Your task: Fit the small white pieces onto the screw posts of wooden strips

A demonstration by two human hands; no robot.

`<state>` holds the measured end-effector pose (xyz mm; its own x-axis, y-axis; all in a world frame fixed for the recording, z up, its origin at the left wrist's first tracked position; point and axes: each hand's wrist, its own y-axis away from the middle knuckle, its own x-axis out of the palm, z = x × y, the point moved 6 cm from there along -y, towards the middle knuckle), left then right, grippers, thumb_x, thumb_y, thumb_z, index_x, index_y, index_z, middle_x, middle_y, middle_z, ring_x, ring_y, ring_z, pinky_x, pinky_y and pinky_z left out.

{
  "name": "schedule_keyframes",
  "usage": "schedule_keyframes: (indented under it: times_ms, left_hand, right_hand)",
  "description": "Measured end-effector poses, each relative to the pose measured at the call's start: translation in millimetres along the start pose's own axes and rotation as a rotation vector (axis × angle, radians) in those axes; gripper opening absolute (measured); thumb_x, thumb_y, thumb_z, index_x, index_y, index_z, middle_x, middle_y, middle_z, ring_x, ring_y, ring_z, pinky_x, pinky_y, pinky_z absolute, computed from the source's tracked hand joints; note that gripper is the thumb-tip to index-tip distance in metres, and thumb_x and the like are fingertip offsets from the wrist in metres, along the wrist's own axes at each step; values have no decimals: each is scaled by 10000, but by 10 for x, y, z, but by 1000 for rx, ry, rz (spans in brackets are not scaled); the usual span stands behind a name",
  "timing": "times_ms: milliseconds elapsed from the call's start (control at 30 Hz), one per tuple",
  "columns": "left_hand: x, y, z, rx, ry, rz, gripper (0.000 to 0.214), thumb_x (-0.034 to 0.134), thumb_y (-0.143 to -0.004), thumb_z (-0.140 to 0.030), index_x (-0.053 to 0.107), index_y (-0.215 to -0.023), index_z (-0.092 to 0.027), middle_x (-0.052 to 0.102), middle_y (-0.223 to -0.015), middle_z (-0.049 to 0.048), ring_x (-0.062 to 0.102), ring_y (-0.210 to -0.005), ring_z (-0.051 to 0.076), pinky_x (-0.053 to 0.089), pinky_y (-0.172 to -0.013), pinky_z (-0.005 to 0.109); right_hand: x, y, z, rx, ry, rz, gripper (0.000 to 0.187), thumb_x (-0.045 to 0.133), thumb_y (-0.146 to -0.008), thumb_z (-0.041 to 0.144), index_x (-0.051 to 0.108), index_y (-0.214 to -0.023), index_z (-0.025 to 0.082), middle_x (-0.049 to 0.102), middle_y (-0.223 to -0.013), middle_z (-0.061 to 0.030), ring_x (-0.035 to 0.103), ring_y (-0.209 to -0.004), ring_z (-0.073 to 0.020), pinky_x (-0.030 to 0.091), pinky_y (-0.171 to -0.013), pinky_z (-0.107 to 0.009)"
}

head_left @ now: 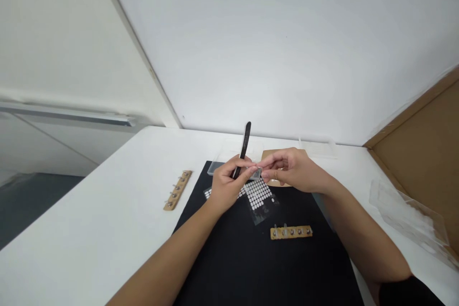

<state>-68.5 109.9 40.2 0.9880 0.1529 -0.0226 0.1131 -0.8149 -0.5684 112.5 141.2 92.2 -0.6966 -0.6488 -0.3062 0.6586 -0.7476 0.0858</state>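
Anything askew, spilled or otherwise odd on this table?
I see no spill or damage. Slightly odd: one white oval sits apart from the neat rows on the sticker sheet, which lies askew on the black mat.

Black tool: slim, gripped in the left hand, upper end leaning right.
Small piece: greyish, clear-edged, at the left fingertips, beside the right hand.
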Motion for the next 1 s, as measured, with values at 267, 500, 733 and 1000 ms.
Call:
schedule_keyframes:
  times_ms: [267, 500, 733, 1000]
  left_hand:
    - [33, -5, -17, -49, 65, 33, 157, 830, -936, -359, 810, -920, -204, 773, -847, 44, 693, -758, 160, 554, -711, 295]
    - [44, 15, 17, -52, 86, 35, 133, 829, -933, -328, 815, -922, -196, 770, -861, 45, 685, -771, 161, 535, -728, 289]
    - [49, 42, 78, -26, 158, 43, 69, 841, -917, -278, 836, -925, -209, 737, -847, 36, 658, -760, 150, 512, -721, 283]
    - [84, 42, 75, -10, 90, 61, 96, 830, -928, -296, 840, -923, -200, 697, -836, 41, 629, -755, 159, 488, -700, 300]
  right_hand:
    - [-2, 26, 32, -63, -5, 4, 292, 844, -901, 455, 812, -1096, 241, 828, -1019, -59, 785, -944, -216, 635, -813, -351]
    - [17, 27, 54, -95, 18, -5, 293, 804, -938, 506, 801, -1014, 223, 805, -920, -45, 761, -861, -190, 613, -786, -341]
    - [27, -5, 12, -166, 127, -124, 229, 763, -963, 440, 750, -935, 213, 775, -843, -33, 717, -770, -171, 557, -660, -297]
    - [13, -2, -15, -224, 254, -180, 149, 745, -955, 349, 723, -900, 212, 753, -806, -8, 658, -684, -132, 484, -562, -244]
